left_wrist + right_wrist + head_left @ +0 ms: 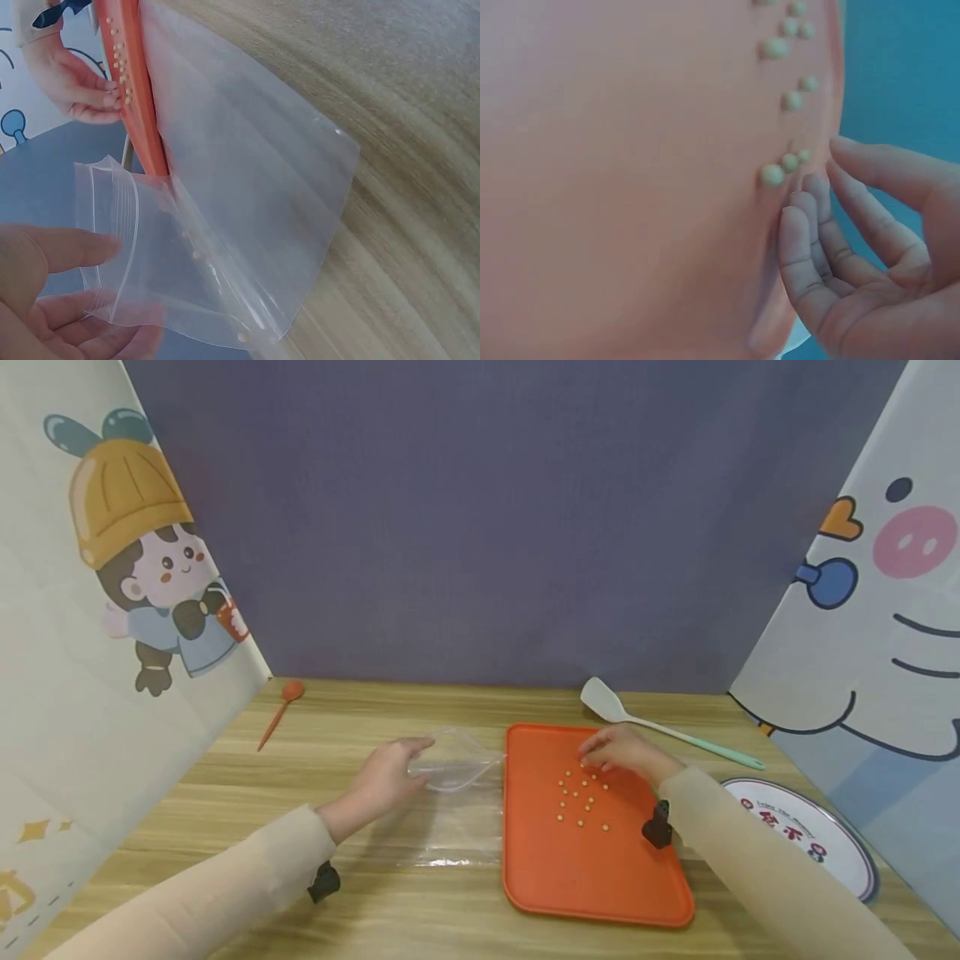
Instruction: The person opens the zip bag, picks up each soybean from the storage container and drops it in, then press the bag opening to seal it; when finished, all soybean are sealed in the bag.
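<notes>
My left hand (386,777) grips the mouth of a clear zip bag (461,827), thumb on one side and fingers on the other, holding it partly spread. The bag lies on the table against the tray's left edge. In the left wrist view, a few pale beans (197,255) show inside it. Small round beans, soybean-like (581,823), lie scattered on an orange tray (577,881). Over the tray's far part, my right hand (626,752) reaches down with loosely bent fingers near the farthest beans (772,176). No bean shows between its fingertips.
A white spatula with a mint handle (697,743) lies behind the tray. To the right, an oval plate with red lettering (840,835) sits partly behind my right sleeve. An orange-red spoon (276,722) rests at the far left. A dark panel (487,527) stands behind the table.
</notes>
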The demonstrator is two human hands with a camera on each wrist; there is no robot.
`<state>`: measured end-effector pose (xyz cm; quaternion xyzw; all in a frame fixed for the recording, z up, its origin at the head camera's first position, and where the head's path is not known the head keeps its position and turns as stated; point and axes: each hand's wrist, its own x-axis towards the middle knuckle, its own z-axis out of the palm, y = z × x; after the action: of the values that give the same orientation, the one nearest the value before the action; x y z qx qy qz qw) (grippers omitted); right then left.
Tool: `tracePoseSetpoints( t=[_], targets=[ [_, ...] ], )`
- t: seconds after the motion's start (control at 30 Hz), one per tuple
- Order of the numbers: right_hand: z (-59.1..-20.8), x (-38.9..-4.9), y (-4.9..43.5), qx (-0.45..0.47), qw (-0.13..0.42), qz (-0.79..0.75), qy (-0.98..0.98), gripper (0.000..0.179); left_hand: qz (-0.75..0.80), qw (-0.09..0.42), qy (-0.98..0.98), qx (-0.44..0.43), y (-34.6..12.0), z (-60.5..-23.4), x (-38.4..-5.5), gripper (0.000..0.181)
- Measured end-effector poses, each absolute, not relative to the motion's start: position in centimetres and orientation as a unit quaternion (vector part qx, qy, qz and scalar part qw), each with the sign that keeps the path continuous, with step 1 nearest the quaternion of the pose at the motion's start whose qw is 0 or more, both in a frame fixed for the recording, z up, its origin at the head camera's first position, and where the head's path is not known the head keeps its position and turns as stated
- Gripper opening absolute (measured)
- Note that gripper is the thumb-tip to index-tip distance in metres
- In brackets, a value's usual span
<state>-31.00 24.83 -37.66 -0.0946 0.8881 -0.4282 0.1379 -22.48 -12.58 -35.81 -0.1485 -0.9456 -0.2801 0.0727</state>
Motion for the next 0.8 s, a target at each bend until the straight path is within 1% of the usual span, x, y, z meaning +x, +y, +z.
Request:
tracePoseSetpoints(
  t=[0.27, 0.6, 0.8],
  targets=[
    [-38.2, -31.1, 25.4, -0.109, 0.146, -0.425, 0.886, 0.028, -0.276, 0.065, -0.947, -0.151, -12.6, -35.7, -22.5, 0.06],
    [-39.0, -31.5, 25.1, -0.097, 0.128, -0.432, 0.887, 0.025, -0.26, 0.08, -0.949, -0.161, -12.8, -35.6, -22.6, 0.058],
    [-39.5, -31.6, 25.4, -0.09, 0.119, -0.437, 0.887, 0.026, -0.261, 0.073, -0.95, -0.155, -12.8, -35.4, -22.5, 0.059]
  ],
)
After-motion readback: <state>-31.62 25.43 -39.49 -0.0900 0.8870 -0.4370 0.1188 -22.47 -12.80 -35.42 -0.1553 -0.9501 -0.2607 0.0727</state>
